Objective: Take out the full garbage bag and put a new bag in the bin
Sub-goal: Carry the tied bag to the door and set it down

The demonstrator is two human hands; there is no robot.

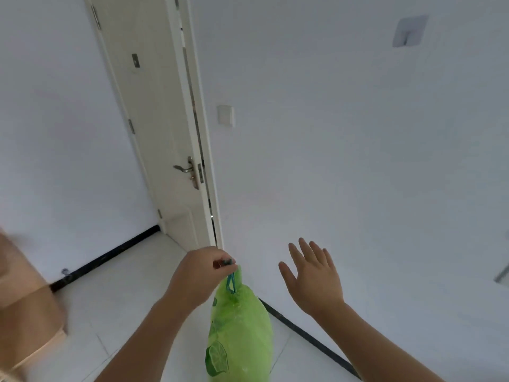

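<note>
A full green garbage bag with a lime print hangs above the tiled floor in the lower middle of the head view. Its blue drawstring loop runs up into my left hand, which is closed around it. My right hand is raised to the right of the bag with the fingers spread and nothing in it. It does not touch the bag. No bin is in view.
A white door with a metal lever handle stands shut ahead. White walls with a black skirting strip close in on both sides. A tan cardboard box sits at the left edge. A wall hook is mounted upper right.
</note>
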